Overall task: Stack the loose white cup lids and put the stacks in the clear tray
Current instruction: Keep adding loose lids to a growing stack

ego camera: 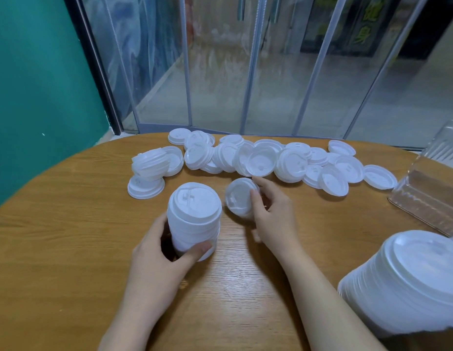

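My left hand [157,254] grips a tall stack of white lids [193,219] standing on the wooden table, thumb on its near side. Just right of the stack, my right hand [272,211] holds a single white lid [238,196] tilted on edge, fingers curled round its rim. Several loose lids [261,159] lie scattered in a band across the far side of the table. A short leaning pile of lids [149,163] sits at the far left. The clear tray [428,196] stands at the right edge. A big stack of lids [407,282] lies close to me at the lower right.
The round wooden table [68,236] ends at a curved far edge just beyond the loose lids. Behind it are glass panels with metal frames [248,72] and a green wall [38,84] on the left.
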{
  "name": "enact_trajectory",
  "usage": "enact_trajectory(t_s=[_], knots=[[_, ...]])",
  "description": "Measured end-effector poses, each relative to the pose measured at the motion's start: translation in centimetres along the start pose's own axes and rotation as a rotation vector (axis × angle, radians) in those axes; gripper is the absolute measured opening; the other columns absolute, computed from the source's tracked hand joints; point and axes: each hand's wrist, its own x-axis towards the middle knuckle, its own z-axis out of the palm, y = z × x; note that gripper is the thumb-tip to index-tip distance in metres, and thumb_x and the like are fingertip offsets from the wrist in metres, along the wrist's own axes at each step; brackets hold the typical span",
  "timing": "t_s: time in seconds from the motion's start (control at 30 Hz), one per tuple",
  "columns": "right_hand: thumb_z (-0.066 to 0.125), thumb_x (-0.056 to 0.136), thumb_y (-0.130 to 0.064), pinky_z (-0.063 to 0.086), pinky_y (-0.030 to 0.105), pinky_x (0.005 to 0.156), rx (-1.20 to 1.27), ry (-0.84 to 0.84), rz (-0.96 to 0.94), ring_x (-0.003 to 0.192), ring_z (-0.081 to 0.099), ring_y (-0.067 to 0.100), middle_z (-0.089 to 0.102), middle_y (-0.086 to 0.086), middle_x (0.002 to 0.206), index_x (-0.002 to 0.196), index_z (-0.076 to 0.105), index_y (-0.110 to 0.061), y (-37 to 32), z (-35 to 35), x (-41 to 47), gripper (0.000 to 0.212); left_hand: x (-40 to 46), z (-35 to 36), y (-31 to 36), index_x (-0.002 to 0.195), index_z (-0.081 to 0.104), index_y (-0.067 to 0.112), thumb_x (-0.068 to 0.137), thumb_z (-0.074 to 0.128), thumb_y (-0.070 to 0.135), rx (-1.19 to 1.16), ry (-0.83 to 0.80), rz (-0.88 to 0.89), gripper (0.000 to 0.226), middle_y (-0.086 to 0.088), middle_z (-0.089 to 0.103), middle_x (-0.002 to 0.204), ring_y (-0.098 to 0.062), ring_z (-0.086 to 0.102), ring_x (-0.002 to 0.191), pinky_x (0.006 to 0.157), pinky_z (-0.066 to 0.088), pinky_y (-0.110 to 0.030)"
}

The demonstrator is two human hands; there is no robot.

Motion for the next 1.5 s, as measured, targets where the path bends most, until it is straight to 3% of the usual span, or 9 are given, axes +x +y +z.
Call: enact_trajectory(t_s=[0.13, 0.3, 0.53, 0.7, 0.83, 0.97, 1.07, 1.3, 1.5], knots=[[0.061, 0.101, -0.021, 0.043, 0.007, 0.076, -0.095, -0.012, 0.047, 0.091, 0.062, -0.008, 0.064, -0.032, 0.098, 0.122, 0.071, -0.020, 0.3, -0.2, 0.2, 0.023, 0.0, 0.0, 0.1, 0.127, 0.065, 0.035, 0.069, 0.094, 0.024, -0.009, -0.003, 0.000, 0.066, 0.034, 0.069, 0.110, 0.013, 0.061, 0.106, 0.076, 0.040, 0.002], [0.066, 0.098, -0.024, 0.049, 0.024, 0.092, -0.167, -0.051, 0.152, 0.092, 0.061, 0.002, 0.064, -0.019, 0.098, 0.125, 0.069, -0.015, 0.6, -0.5, 0.3, 0.028, 0.0, 0.0, 0.1, 0.127, 0.064, 0.036, 0.069, 0.093, 0.026, -0.004, -0.006, 0.000, 0.065, 0.034, 0.069, 0.111, 0.014, 0.060, 0.107, 0.077, 0.040, 0.002], [0.085, 0.076, -0.051, 0.037, 0.033, 0.112, -0.301, -0.178, 0.157, 0.128, 0.048, 0.014, 0.056, -0.006, 0.129, 0.143, 0.056, -0.016, 0.6, -0.2, 0.1, 0.081, 0.0, 0.0, 0.1, 0.127, 0.064, 0.037, 0.070, 0.093, 0.025, 0.002, -0.006, 0.007, 0.066, 0.034, 0.069, 0.112, 0.014, 0.061, 0.107, 0.079, 0.040, 0.001], [0.083, 0.071, -0.061, 0.031, 0.032, 0.091, -0.429, -0.212, 0.093, 0.111, 0.052, 0.015, 0.063, -0.012, 0.110, 0.111, 0.065, -0.028, 1.3, 0.3, 0.4, 0.055, 0.0, 0.0, 0.1, 0.125, 0.065, 0.036, 0.069, 0.094, 0.024, 0.007, -0.008, 0.004, 0.064, 0.032, 0.070, 0.110, 0.012, 0.062, 0.106, 0.078, 0.040, 0.001], [0.087, 0.074, -0.050, 0.033, 0.030, 0.099, -0.348, -0.194, 0.083, 0.118, 0.050, 0.013, 0.061, -0.011, 0.122, 0.129, 0.063, -0.024, 1.1, 0.1, 0.3, 0.065, 0.0, 0.0, 0.1, 0.123, 0.065, 0.037, 0.070, 0.094, 0.024, 0.010, -0.011, 0.001, 0.062, 0.032, 0.070, 0.110, 0.012, 0.062, 0.105, 0.077, 0.040, 0.002], [0.090, 0.075, -0.039, 0.034, 0.020, 0.101, -0.222, -0.078, -0.066, 0.115, 0.047, 0.004, 0.052, -0.024, 0.117, 0.130, 0.062, -0.021, 0.4, -0.1, 0.3, 0.064, 0.1, 0.0, 0.2, 0.118, 0.064, 0.041, 0.070, 0.094, 0.023, 0.007, -0.010, 0.000, 0.060, 0.034, 0.069, 0.108, 0.013, 0.061, 0.105, 0.077, 0.040, 0.002], [0.087, 0.075, -0.040, 0.027, 0.011, 0.109, -0.184, 0.027, -0.222, 0.125, 0.044, 0.004, 0.051, -0.014, 0.131, 0.137, 0.059, -0.014, -0.6, -0.2, 0.3, 0.073, 0.0, 0.0, 0.3, 0.116, 0.064, 0.042, 0.070, 0.094, 0.021, 0.009, -0.012, 0.006, 0.058, 0.034, 0.070, 0.107, 0.012, 0.062, 0.105, 0.077, 0.041, 0.000], [0.085, 0.080, -0.035, 0.036, 0.027, 0.114, -0.092, 0.112, -0.470, 0.134, 0.048, 0.011, 0.055, 0.001, 0.140, 0.139, 0.058, -0.005, -4.3, -1.1, -0.9, 0.072, -0.1, 0.0, 0.4, 0.119, 0.065, 0.039, 0.070, 0.094, 0.023, 0.001, -0.009, 0.018, 0.060, 0.028, 0.072, 0.109, 0.008, 0.065, 0.105, 0.079, 0.043, -0.003], [0.081, 0.081, -0.040, 0.038, 0.030, 0.113, 0.020, -0.054, -0.538, 0.134, 0.052, 0.020, 0.057, 0.006, 0.138, 0.140, 0.057, -0.003, -5.7, 0.1, -2.2, 0.074, -0.2, 0.0, 0.8, 0.127, 0.066, 0.033, 0.066, 0.091, 0.038, -0.043, -0.018, 0.029, 0.067, 0.021, 0.075, 0.112, 0.003, 0.067, 0.107, 0.083, 0.047, -0.009]])
